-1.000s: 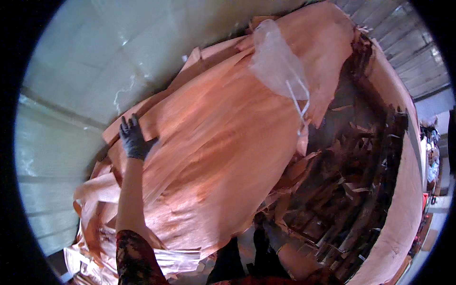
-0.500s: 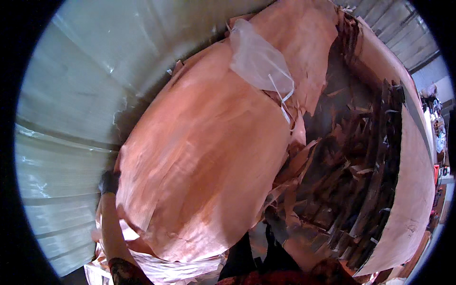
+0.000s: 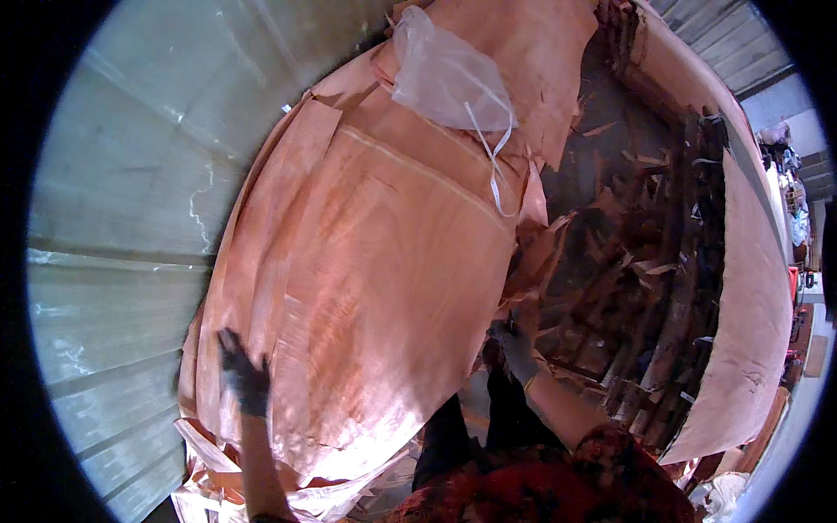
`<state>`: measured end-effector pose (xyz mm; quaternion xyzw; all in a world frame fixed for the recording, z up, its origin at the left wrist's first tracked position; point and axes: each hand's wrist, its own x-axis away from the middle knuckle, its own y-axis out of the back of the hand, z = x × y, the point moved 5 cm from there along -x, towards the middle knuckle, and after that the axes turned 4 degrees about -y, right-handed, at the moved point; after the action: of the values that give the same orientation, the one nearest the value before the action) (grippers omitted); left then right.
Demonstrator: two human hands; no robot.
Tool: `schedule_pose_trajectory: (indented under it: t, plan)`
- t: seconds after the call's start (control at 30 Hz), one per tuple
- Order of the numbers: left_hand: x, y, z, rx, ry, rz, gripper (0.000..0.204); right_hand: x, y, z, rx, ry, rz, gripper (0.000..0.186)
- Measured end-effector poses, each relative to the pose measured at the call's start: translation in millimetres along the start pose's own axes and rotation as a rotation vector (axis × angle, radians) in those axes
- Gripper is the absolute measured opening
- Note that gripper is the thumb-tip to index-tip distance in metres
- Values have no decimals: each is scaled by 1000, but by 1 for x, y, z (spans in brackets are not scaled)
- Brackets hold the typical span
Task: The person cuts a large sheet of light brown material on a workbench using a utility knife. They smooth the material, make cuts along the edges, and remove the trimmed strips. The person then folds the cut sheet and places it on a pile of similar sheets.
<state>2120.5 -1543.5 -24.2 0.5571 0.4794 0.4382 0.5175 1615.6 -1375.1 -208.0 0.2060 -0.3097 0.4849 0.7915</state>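
Note:
A large stack of thin reddish-brown wood veneer sheets [image 3: 392, 288] spreads before me, its top sheet crossed by a pale band near the far end. Over the left part of the stack is my left hand [image 3: 244, 375], in a dark glove, with fingers spread and nothing in them. Long veneer strips [image 3: 288, 209] lie along that side. My right hand [image 3: 516, 349], in a grey glove, is at the stack's right edge. Its fingers are bent near the edge, and their grip is unclear. A translucent plastic bag [image 3: 453, 74] with a white tie rests on the far sheets.
A pale green corrugated wall [image 3: 122, 200] runs along the left. To the right, broken veneer scraps [image 3: 602, 288] cover the floor beside dark wooden slats [image 3: 676, 305] and a pale upright panel [image 3: 741, 322]. Crumpled veneer [image 3: 218, 471] hangs at the near left.
The bulging top sheet now lies flatter, with the pale band and left strips uncovered. My left hand has left the stack's left edge and moved right, opening. My right hand has come into view.

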Motion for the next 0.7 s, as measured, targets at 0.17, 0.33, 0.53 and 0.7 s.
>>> schedule_pose_trajectory:
  t: [0.17,0.33,0.53,0.7]
  plan:
    - [72,-61,-94,123,-66,294,92,-61,-24,93,53,297,24,28]
    - [117,-83,-133,142,49,437,96,-152,-60,192,84,316,-6,30]
    - [123,-86,-138,157,170,422,91,-220,-106,220,524,270,64,28]
    - [24,-76,-171,283,-15,111,79,-238,-101,249,546,472,222,25]
